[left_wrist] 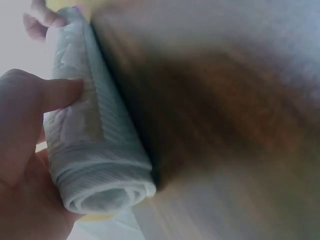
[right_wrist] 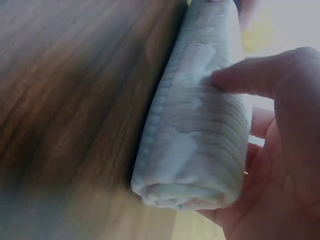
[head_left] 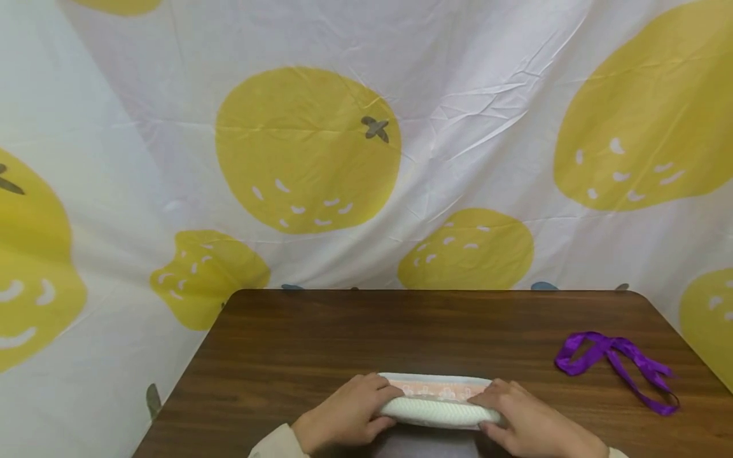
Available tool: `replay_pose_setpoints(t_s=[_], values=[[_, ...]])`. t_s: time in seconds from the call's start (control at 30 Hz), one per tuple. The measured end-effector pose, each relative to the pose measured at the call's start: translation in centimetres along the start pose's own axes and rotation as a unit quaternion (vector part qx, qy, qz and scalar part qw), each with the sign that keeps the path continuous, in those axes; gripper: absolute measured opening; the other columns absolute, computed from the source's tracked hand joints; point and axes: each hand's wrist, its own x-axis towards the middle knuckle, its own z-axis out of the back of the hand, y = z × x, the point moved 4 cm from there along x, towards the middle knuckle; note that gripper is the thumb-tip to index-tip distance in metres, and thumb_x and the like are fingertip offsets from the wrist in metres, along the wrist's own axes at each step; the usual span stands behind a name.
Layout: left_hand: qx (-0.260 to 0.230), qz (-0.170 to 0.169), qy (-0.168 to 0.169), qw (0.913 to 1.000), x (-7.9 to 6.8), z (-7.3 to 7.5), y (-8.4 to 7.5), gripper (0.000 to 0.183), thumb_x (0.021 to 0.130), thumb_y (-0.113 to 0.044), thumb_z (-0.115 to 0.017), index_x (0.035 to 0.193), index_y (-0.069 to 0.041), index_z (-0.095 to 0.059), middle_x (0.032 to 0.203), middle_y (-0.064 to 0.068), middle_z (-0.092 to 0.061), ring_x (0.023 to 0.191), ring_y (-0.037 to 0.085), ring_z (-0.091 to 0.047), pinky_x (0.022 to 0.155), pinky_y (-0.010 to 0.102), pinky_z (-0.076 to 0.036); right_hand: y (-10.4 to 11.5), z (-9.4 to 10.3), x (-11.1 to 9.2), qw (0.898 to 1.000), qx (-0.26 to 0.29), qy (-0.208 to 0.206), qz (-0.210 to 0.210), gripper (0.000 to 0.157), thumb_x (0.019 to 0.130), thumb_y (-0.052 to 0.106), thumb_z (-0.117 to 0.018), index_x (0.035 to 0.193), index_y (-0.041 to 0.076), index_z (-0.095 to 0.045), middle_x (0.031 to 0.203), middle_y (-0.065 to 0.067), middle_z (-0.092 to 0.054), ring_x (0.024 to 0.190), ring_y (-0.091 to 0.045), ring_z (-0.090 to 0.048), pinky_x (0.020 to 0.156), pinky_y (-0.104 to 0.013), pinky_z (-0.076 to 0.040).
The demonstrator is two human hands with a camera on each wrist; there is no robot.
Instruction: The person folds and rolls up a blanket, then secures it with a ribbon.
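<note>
A rolled-up towel [head_left: 438, 412], pale with a peach patterned band, lies crosswise near the front of the table. My left hand [head_left: 355, 410] grips its left end, and my right hand [head_left: 523, 420] holds its right end. In the left wrist view the rolled towel [left_wrist: 107, 160] shows its spiral end, and the left thumb presses on its side. The right wrist view has the towel's other end [right_wrist: 185, 170], with the right thumb on top and the other fingers partly hidden behind the roll.
A loose purple ribbon [head_left: 615, 356] lies looped on the right side of the brown wooden table [head_left: 343, 331]. Behind the table hangs a white cloth [head_left: 446, 127] printed with yellow fruit. The table's far edge meets this cloth.
</note>
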Motion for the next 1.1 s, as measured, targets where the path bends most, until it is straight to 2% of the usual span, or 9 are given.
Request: replay_pose_setpoints(t_s=[0.1, 0.23, 0.33, 0.47, 0.7, 0.83, 0.93, 1.0, 1.1], values=[[-0.028, 0.021, 0.002, 0.9994, 0.2, 0.3, 0.6, 0.036, 0.098, -0.037, -0.062, 0.129, -0.019, -0.059, 0.114, -0.007, -0.067, 0.105, 0.008, -0.059, 0.090, 0.031, -0.048, -0.6, 0.1, 0.2, 0.999, 0.031, 0.003, -0.019, 0.028, 0.096, 0.028, -0.066, 0.122, 0.023, -0.058, 0.108, 0.009, -0.063, 0.094, -0.011, -0.059, 0.071, -0.034, -0.051], [-0.059, 0.046, 0.005, 0.9972, 0.8, 0.4, 1.4, 0.036, 0.100, -0.040, -0.057, 0.129, -0.020, -0.055, 0.107, -0.006, -0.068, 0.091, 0.003, -0.059, 0.080, 0.026, -0.050, -1.3, 0.2, 0.9, 0.996, 0.084, -0.022, 0.013, 0.025, 0.096, 0.019, -0.065, 0.117, 0.019, -0.052, 0.090, 0.014, -0.060, 0.076, 0.001, -0.054, 0.059, -0.024, -0.046], [-0.049, 0.067, -0.010, 0.9965, 1.3, 0.4, 2.0, 0.034, 0.099, -0.042, -0.057, 0.126, -0.021, -0.059, 0.107, -0.005, -0.068, 0.094, 0.006, -0.060, 0.080, 0.027, -0.049, -1.8, 0.4, 1.3, 0.994, 0.083, -0.057, 0.031, 0.029, 0.095, 0.016, -0.067, 0.120, 0.011, -0.053, 0.097, 0.007, -0.065, 0.080, -0.006, -0.063, 0.065, -0.030, -0.054], [0.004, 0.104, -0.038, 0.9938, 1.9, 0.4, 2.2, 0.034, 0.099, -0.042, -0.057, 0.125, -0.021, -0.065, 0.112, -0.004, -0.065, 0.107, 0.015, -0.057, 0.087, 0.035, -0.045, -2.4, 0.6, 1.8, 0.995, 0.046, -0.089, 0.004, 0.039, 0.093, 0.018, -0.069, 0.127, 0.004, -0.055, 0.120, -0.006, -0.062, 0.105, -0.027, -0.065, 0.085, -0.041, -0.056], [0.092, 0.103, -0.108, 0.9845, 3.0, 0.2, 1.5, 0.023, 0.097, -0.031, -0.062, 0.118, -0.022, -0.065, 0.107, -0.003, -0.065, 0.103, 0.016, -0.058, 0.085, 0.036, -0.047, -2.5, 0.7, 2.7, 0.992, -0.021, -0.122, -0.015, 0.035, 0.090, 0.012, -0.072, 0.122, 0.006, -0.061, 0.117, -0.011, -0.058, 0.081, -0.008, -0.064, 0.067, -0.031, -0.056], [0.134, 0.078, -0.152, 0.9761, 3.5, -0.1, 1.1, 0.022, 0.089, -0.018, -0.069, 0.111, -0.021, -0.065, 0.102, -0.002, -0.065, 0.098, 0.016, -0.061, 0.079, 0.034, -0.049, -2.3, 0.6, 3.2, 0.979, -0.114, -0.171, -0.012, 0.037, 0.080, 0.010, -0.080, 0.115, 0.011, -0.066, 0.113, -0.011, -0.061, 0.086, -0.017, -0.065, 0.071, -0.039, -0.051], [0.155, 0.063, -0.155, 0.9736, 3.8, -0.7, 0.9, 0.030, 0.083, -0.010, -0.070, 0.111, -0.019, -0.064, 0.102, -0.002, -0.066, 0.098, 0.017, -0.063, 0.080, 0.034, -0.051, -1.8, 0.1, 3.5, 0.964, -0.184, -0.193, 0.010, 0.045, 0.071, 0.004, -0.080, 0.113, 0.014, -0.068, 0.110, -0.008, -0.064, 0.092, -0.024, -0.062, 0.072, -0.043, -0.047], [0.157, 0.062, -0.143, 0.9754, 3.9, -1.0, 1.0, 0.035, 0.083, -0.009, -0.069, 0.116, -0.018, -0.062, 0.105, 0.000, -0.066, 0.101, 0.018, -0.064, 0.084, 0.036, -0.052, -1.3, -0.4, 3.5, 0.962, -0.207, -0.177, 0.018, 0.051, 0.071, 0.003, -0.077, 0.119, 0.013, -0.066, 0.111, -0.007, -0.064, 0.095, -0.025, -0.061, 0.073, -0.044, -0.047], [0.148, 0.067, -0.107, 0.9809, 3.9, -1.4, 1.2, 0.037, 0.094, -0.017, -0.062, 0.131, -0.016, -0.058, 0.114, 0.003, -0.065, 0.110, 0.020, -0.062, 0.094, 0.039, -0.050, -1.0, -0.9, 3.4, 0.968, -0.212, -0.135, 0.005, 0.052, 0.083, 0.013, -0.073, 0.133, 0.011, -0.060, 0.117, -0.007, -0.064, 0.102, -0.026, -0.060, 0.081, -0.047, -0.047]])
